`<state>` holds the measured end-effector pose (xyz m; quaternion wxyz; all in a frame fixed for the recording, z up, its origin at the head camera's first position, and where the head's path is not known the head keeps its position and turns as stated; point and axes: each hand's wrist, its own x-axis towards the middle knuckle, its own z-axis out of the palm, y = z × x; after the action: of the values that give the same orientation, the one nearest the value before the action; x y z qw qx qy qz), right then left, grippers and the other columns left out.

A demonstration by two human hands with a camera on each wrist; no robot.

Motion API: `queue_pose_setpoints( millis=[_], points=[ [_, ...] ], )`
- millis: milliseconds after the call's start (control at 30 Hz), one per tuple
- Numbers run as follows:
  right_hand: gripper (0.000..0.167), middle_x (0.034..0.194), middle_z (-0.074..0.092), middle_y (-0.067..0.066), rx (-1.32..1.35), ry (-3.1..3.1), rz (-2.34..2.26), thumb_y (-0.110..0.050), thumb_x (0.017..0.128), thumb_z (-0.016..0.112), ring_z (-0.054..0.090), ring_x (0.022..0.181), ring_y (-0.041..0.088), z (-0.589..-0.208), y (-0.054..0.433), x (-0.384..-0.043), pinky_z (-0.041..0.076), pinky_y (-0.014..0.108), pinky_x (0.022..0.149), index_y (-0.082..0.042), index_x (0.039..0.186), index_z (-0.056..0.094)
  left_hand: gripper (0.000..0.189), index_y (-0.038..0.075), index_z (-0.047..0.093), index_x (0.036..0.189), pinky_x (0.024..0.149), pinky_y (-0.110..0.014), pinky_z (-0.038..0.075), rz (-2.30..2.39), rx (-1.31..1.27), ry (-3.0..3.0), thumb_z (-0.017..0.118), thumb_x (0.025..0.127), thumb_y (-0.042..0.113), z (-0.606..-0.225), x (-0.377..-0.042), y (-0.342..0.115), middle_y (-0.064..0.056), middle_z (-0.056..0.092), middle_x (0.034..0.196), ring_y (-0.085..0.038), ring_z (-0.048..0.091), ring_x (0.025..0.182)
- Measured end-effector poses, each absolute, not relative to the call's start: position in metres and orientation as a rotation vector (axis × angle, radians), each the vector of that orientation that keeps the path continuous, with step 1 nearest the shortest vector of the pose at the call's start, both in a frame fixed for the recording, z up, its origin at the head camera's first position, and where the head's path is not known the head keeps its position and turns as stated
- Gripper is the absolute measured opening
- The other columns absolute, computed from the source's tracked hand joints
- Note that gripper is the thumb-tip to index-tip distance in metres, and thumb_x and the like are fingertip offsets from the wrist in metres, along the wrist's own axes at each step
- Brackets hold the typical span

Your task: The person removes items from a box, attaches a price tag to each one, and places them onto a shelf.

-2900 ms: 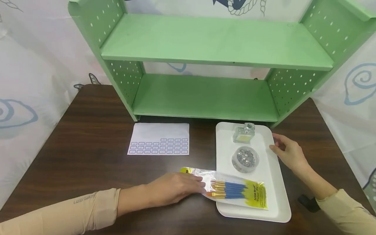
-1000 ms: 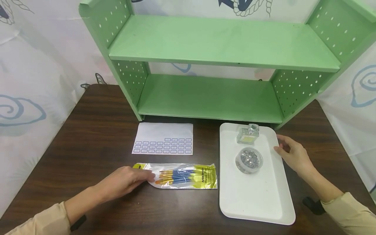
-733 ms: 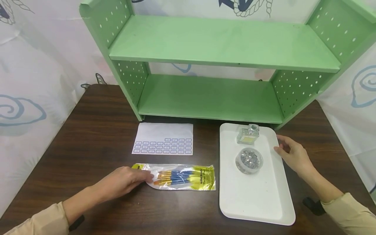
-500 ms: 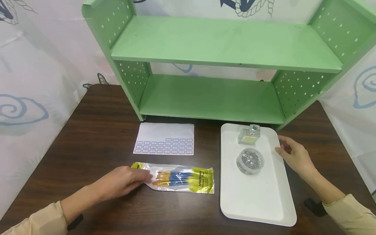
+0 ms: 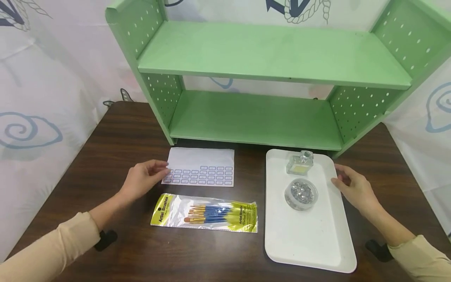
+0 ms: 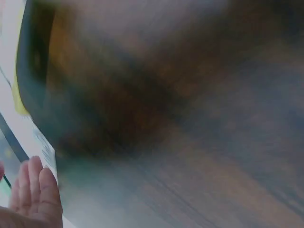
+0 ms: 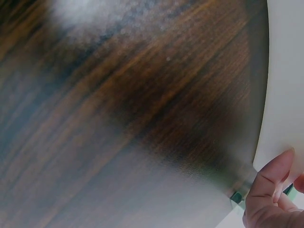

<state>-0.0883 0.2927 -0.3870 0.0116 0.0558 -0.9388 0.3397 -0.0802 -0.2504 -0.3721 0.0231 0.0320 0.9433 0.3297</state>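
Note:
My left hand (image 5: 144, 178) is at the left edge of a white sheet of blue-framed labels (image 5: 201, 177), fingers stretched toward it. The left wrist view shows the fingers (image 6: 34, 187) straight, with the thumb apart. Below that hand lies a clear and yellow packet of artist brushes (image 5: 206, 213), flat on the table. My right hand (image 5: 356, 190) holds the right rim of the white tray (image 5: 310, 243), its thumb on the edge in the right wrist view. In the tray are a glass perfume bottle (image 5: 299, 162) and a round clear tub of silvery pieces (image 5: 301, 194).
A green two-tier shelf (image 5: 253, 115) with perforated sides stands behind the sheet and tray. All of it is on a dark wood table (image 5: 197, 254). Patterned white cloth (image 5: 46, 78) hangs at the back and sides.
My left hand has drawn the brush packet off the tray to the left, let go of it and moved up to the label sheet. The right hand stays at the tray's rim.

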Motion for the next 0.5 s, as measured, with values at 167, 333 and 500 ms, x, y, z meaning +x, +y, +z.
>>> queue_pose_setpoints(
  millis=[167, 333, 500],
  points=[
    [0.038, 0.085, 0.049, 0.01, 0.184, -2.913, 1.066, -0.005, 0.092, 0.057, 0.04, 0.066, 0.0, -0.388, 0.293, -0.088, 0.035, 0.02, 0.047, 0.01, 0.126, 0.049, 0.046, -0.003, 0.056, 0.122, 0.069, -0.026, 0.049, 1.061, -0.158, 2.814, 0.062, 0.091, 0.031, -0.376, -0.109, -0.259, -0.022, 0.064, 0.11, -0.025, 0.061, 0.086],
    [0.038, 0.085, 0.049, 0.01, 0.195, -2.906, 1.067, -0.004, 0.091, 0.057, 0.04, 0.066, 0.0, -0.389, 0.293, -0.088, 0.035, 0.02, 0.047, 0.01, 0.126, 0.049, 0.052, -0.004, 0.052, 0.124, 0.076, -0.038, 0.046, 0.976, -0.255, 2.826, 0.064, 0.089, 0.032, -0.38, -0.129, -0.254, -0.023, 0.06, 0.112, -0.031, 0.056, 0.094],
    [0.039, 0.085, 0.049, 0.01, 0.188, -2.916, 1.063, -0.005, 0.092, 0.057, 0.039, 0.067, 0.001, -0.388, 0.293, -0.088, 0.035, 0.02, 0.048, 0.01, 0.126, 0.048, 0.055, -0.003, 0.049, 0.126, 0.075, -0.039, 0.043, 0.866, -0.308, 2.828, 0.064, 0.087, 0.033, -0.38, -0.142, -0.248, -0.021, 0.056, 0.111, -0.031, 0.052, 0.092]
  ],
)
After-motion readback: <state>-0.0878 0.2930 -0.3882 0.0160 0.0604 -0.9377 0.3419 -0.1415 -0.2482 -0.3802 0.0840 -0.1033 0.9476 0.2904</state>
